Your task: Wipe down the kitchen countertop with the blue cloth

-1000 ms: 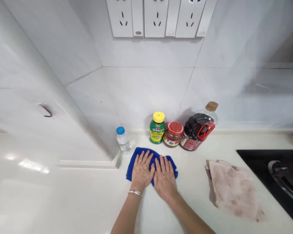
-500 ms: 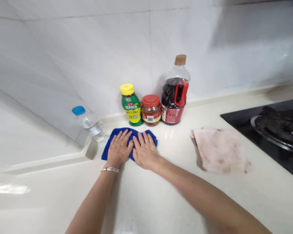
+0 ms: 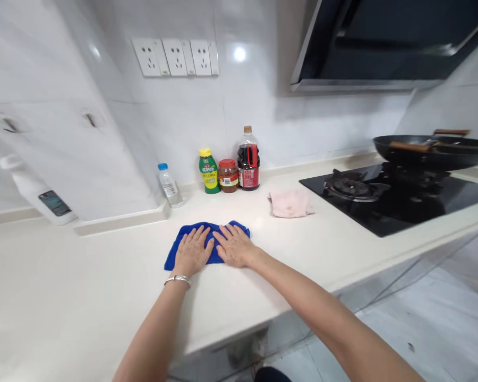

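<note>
A blue cloth (image 3: 175, 252) lies spread on the cream countertop (image 3: 103, 286). My left hand (image 3: 191, 254) rests flat on its middle, fingers stretched out and slightly apart; a silver bracelet circles that wrist. My right hand (image 3: 234, 247) lies flat beside it on the cloth's right part, fingers likewise extended. The two hands touch at the thumbs. Neither hand grips anything.
Against the back wall stand a small water bottle (image 3: 169, 185), a yellow-capped green bottle (image 3: 208, 171), a red-lidded jar (image 3: 228, 175) and a dark sauce bottle (image 3: 249, 159). A pink cloth (image 3: 290, 203) lies to the right. A black hob (image 3: 386, 196) carries a wok (image 3: 434, 147).
Both hands have drawn the blue cloth back from the bottles toward the counter's front edge. The view has pulled back, now showing the hob, wok and floor.
</note>
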Tool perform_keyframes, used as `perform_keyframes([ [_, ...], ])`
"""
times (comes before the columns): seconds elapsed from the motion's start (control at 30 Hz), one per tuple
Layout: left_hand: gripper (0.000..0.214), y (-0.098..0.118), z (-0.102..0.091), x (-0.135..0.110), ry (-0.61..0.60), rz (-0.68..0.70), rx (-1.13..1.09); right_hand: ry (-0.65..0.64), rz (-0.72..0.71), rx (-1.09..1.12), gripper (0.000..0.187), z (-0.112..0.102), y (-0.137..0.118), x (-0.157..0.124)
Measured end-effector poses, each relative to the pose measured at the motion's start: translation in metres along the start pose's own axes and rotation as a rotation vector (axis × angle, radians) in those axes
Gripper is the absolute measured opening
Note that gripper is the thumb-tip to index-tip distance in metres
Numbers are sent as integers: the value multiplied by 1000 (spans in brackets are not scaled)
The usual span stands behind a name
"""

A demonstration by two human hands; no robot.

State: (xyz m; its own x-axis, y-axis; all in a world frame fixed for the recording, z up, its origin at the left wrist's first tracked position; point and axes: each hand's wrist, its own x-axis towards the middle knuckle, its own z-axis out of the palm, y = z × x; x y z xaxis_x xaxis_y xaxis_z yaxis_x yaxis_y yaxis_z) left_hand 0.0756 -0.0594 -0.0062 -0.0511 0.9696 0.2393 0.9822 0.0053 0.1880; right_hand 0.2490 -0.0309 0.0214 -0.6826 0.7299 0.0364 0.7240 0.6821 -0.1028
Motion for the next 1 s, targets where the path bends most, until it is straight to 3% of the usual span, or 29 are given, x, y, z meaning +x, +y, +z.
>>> perform_keyframes([
  [0.13, 58, 28, -16, -62, -17, -2, 3, -7, 9, 11, 62, -9, -24, -66],
  [0.23, 61, 45, -24, -97, -46, -2, 28, -5, -35, 26, 61, -17, -29, -104],
  [0.43, 65, 86, -33, -130, -113, 9, 114, 18, -109, 43, 58, -32, -11, -156],
  [0.67, 64, 170, -27, -114, -152, 113, 178, 85, -63, 109, 56, -43, 58, -204],
  [1.0, 68, 304, -3, -45, -242, 305, 81, 231, 192, 90, 54, -58, 182, -271],
])
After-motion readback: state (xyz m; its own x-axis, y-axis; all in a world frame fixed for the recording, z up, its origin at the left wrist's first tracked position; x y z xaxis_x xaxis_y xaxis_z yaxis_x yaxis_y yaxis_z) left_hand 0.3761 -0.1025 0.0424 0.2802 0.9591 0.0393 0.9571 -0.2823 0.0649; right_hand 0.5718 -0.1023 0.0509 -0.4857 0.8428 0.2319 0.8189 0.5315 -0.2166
